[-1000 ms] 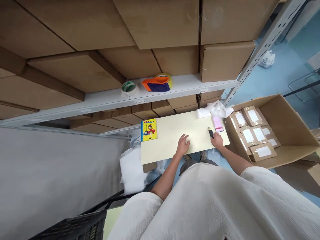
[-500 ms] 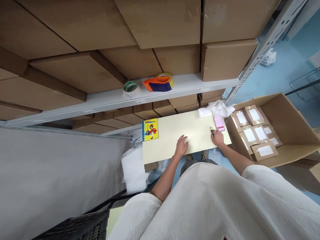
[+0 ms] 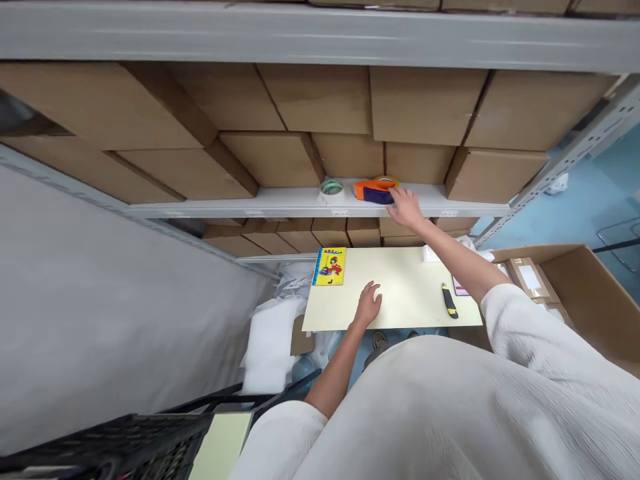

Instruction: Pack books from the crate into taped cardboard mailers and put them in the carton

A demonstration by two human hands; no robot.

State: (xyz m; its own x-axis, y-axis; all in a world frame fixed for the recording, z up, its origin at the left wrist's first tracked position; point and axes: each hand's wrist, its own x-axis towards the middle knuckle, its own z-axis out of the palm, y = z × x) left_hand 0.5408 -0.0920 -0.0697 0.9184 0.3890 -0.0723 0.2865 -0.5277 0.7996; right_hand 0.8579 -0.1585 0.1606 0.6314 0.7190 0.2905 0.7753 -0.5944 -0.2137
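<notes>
My right hand reaches to the shelf, fingertips at the right end of an orange and dark blue tape dispenser. Its thumb is apart from the fingers, and no closed grip shows. A yellow tape roll is partly hidden behind the dispenser. To the left stands a white tape roll with a green core. My left hand rests open over the pale yellow tabletop, fingers slightly curved, holding nothing. On the tabletop lie a black and yellow utility knife and a yellow illustrated book.
A phone is partly hidden by my right forearm. Cardboard boxes fill the shelves above. At right, a big open carton contains several small labelled boxes. White foam sheets and a black crate are at left.
My right hand has left the utility knife on the tabletop and moved up to the tape dispenser on the shelf. The left hand stays over the tabletop. The view has shifted.
</notes>
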